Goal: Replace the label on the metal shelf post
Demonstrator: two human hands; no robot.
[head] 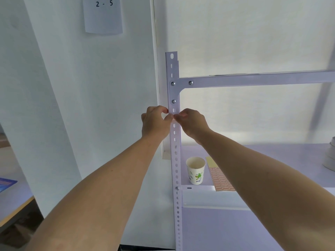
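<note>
A white perforated metal shelf post (176, 160) stands upright in the middle of the view. My left hand (155, 122) is at its left side and my right hand (193, 124) at its right, both at the same height just below the corner bracket. The fingertips of both hands meet on the front of the post, pinched around a small label (173, 119) of which only a reddish sliver shows. Whether the label sticks to the post or is lifted off it is hidden by the fingers.
A paper cup (195, 170) stands on the shelf board (272, 154) beside the post. A sheet of small pink labels (220, 178) lies to its right, partly under my right forearm. A roll (330, 156) sits at the far right. A paper marked "2 - 5" (103, 15) hangs on the wall.
</note>
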